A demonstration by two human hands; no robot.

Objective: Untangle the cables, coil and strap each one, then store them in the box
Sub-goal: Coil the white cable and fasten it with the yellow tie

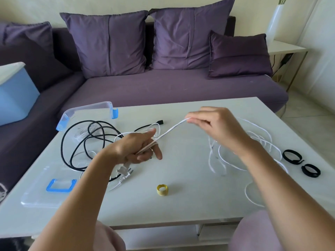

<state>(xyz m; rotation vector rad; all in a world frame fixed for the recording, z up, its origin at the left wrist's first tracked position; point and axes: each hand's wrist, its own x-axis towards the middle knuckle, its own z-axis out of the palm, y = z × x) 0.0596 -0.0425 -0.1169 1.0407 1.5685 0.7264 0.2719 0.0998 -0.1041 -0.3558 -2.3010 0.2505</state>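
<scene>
**White cable stretched between both hands**

Both hands are up over the table (190,205) and both are on the white cable (170,130). The left hand (137,149) has its fingers curled round the cable, and the cable runs out of that fist and climbs to the right. The right hand (213,124), higher and further from the body, pinches the same cable between thumb and fingertips, so a taut length spans hand to hand.

The white plug (124,172) hangs just below the left hand, near the left wrist. The rest of the white cable lies in loose, blurred loops on the table under and beyond the right forearm.

A black cable (78,142) sprawls in big loops just left of the left hand, and one end with a black connector (160,122) lies past that hand's fingers. The clear box (90,105) with blue clips sits beyond the black cable, far left of both hands. Its clear lid (39,196) lies flat beside the left forearm.

A yellow strap (162,190), rolled into a ring, sits between the two forearms, nearer the body than the hands. Two black straps (291,156) lie side by side right of the right forearm.
</scene>
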